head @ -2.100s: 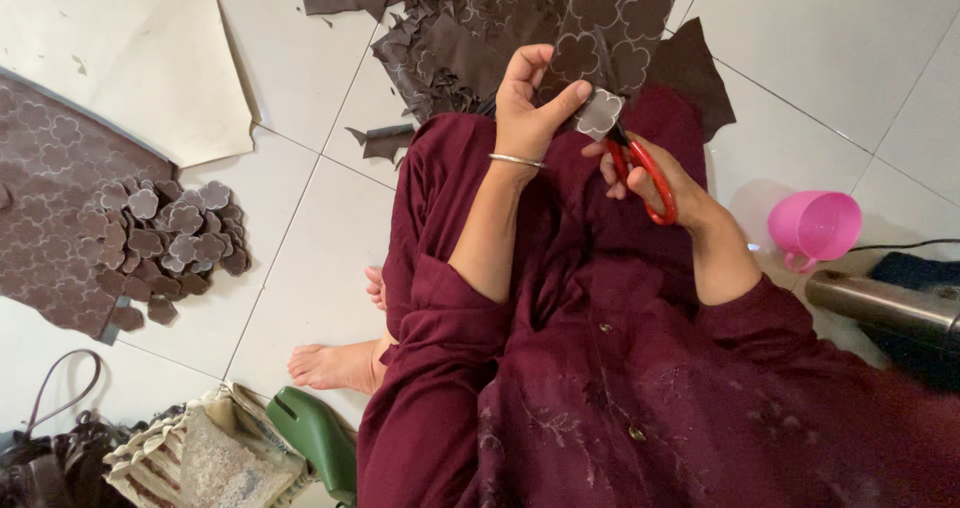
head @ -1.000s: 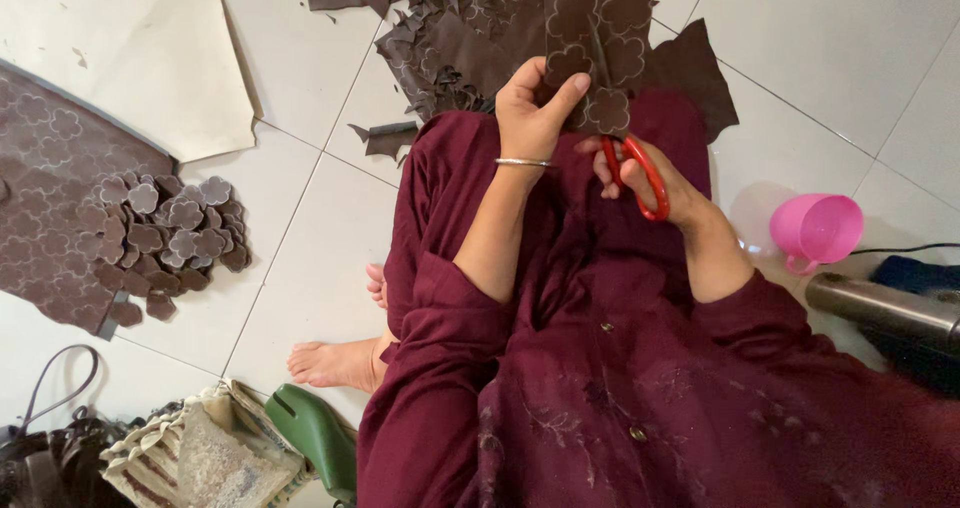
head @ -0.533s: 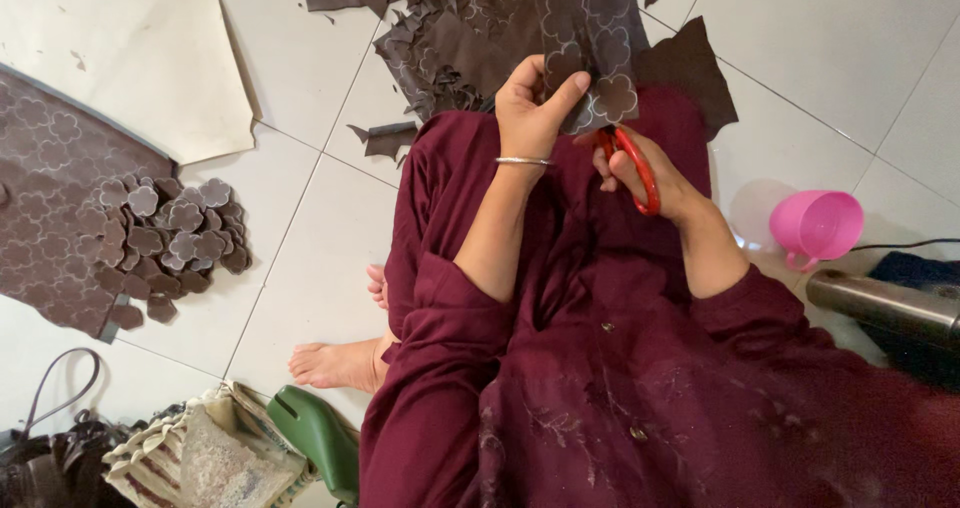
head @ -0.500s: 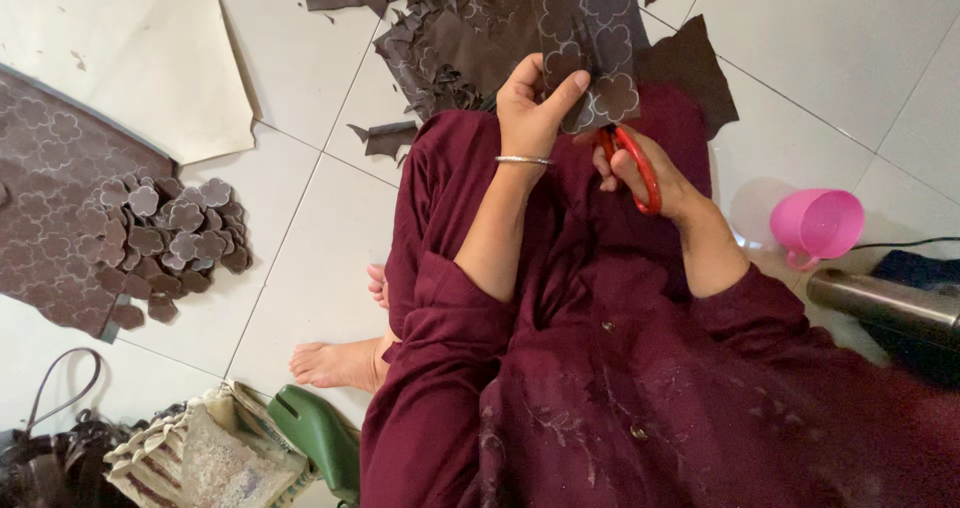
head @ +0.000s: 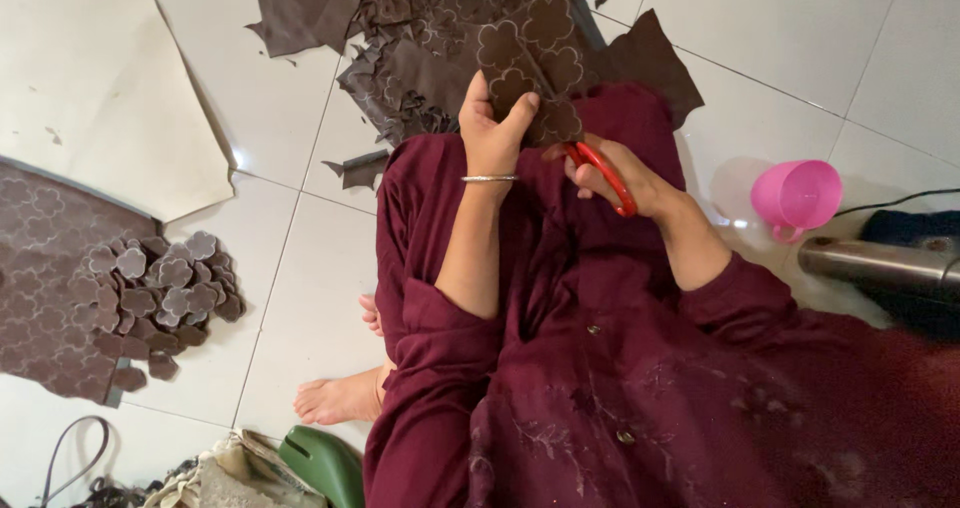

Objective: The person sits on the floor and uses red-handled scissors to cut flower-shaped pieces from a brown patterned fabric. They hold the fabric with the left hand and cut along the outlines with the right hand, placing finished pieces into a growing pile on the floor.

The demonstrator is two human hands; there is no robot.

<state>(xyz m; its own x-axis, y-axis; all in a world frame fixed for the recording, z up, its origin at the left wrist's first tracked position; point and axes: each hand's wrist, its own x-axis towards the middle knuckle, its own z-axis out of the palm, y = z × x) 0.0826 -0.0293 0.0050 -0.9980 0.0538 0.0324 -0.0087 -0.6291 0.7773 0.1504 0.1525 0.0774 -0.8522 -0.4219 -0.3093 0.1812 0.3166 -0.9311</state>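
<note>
I sit on a white tiled floor in a maroon garment. My left hand point(head: 495, 128) grips a brown sheet point(head: 530, 63) marked with flower outlines, held up over my lap. A silver bangle sits on that wrist. My right hand point(head: 615, 178) holds red-handled scissors point(head: 603, 173) at the lower right edge of that sheet; the blades are mostly hidden behind the sheet and my fingers. More brown offcuts point(head: 400, 78) lie on the floor just beyond my knees.
A pile of cut brown flower shapes point(head: 165, 293) rests at the left on a larger brown patterned sheet point(head: 40, 268). A cream sheet point(head: 90, 78) lies upper left. A pink cup point(head: 797, 196) and a metal tube point(head: 880, 263) are at right. My bare foot point(head: 340, 400), a green object point(head: 325, 463) and a bag lie below.
The brown sheet has been turned and shifted in my left hand, and the scissors have moved along its lower edge. The rest of the floor is unchanged.
</note>
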